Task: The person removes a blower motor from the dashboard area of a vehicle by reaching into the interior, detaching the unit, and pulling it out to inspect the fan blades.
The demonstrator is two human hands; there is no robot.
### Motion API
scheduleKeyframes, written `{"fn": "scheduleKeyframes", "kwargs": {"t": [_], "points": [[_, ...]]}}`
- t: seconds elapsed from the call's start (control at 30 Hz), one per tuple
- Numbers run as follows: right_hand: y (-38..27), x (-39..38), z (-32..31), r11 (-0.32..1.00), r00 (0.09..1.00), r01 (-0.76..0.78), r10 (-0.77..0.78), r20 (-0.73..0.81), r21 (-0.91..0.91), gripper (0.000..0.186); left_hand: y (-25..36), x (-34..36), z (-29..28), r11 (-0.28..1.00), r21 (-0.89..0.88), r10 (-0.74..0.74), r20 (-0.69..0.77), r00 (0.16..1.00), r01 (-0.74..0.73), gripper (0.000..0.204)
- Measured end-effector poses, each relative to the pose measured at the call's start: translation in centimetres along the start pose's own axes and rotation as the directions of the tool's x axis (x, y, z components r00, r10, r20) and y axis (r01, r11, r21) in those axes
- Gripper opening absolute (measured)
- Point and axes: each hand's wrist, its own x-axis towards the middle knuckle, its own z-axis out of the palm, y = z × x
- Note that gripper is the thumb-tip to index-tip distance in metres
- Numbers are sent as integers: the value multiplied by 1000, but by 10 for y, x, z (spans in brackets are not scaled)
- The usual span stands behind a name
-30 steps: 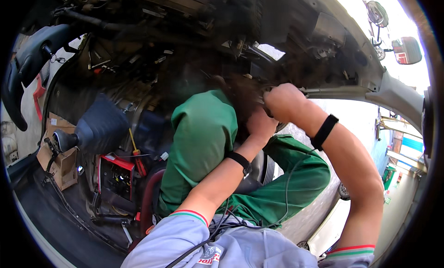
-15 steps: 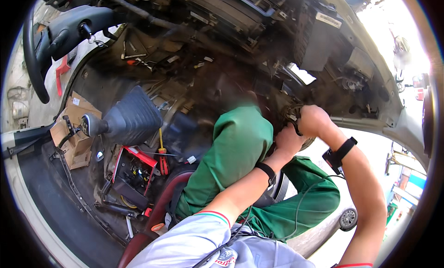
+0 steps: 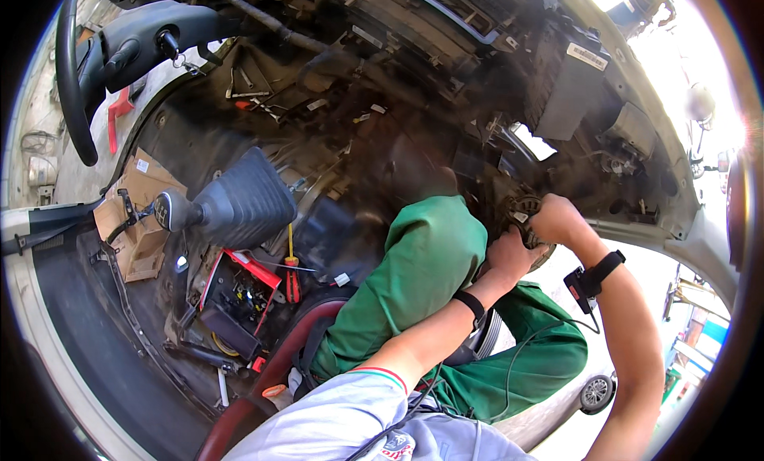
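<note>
A round, dark, slotted part (image 3: 523, 212) with a small white label shows at the right side of the footwell, beyond my knees. Its lower portion is covered by my hands. My left hand (image 3: 511, 255) is closed on the lower rim of this part, fingers pointing up and away from me. On its right edge my right hand (image 3: 557, 220) is curled, with the fingertips partly hidden. The two hands are close together, right above left. Whether the part is loose or still joined to the car cannot be made out.
Left of my legs are a gear lever with a dark boot (image 3: 243, 202), a red-handled screwdriver (image 3: 293, 282), a red-edged box of small parts (image 3: 239, 298) and a cardboard box (image 3: 143, 218). Spanners (image 3: 247, 83) lie on the far floor. A grey box-shaped unit (image 3: 567, 91) hangs above my hands.
The view has shifted, so the cabin appears moved slightly right and down. More of the round part and its label now shows between my hands, which still grip it.
</note>
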Motion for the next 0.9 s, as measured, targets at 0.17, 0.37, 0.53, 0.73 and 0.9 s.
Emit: {"fn": "scheduleKeyframes", "kwargs": {"t": [0.17,0.37,0.53,0.73,0.9], "points": [[-30,-13,14,946,979,-80,17,-202,-313,13,-12,15,16,998,51,25,111,993,-31,40],[2,-7,-8,935,952,-253,286,-105,250,16,10,-1,-5,999,51,19,30,999,-20,74],[4,-2,-17,940,977,-209,211,21,270,19,8,-3,-6,996,84,32,28,999,-34,69],[-38,-10,21,957,949,-109,20,-316,-268,15,3,3,-12,996,61,59,132,990,-68,33],[9,0,7,751,916,-302,400,-41,587,19,3,-2,3,997,17,81,-23,996,-81,74]]}}
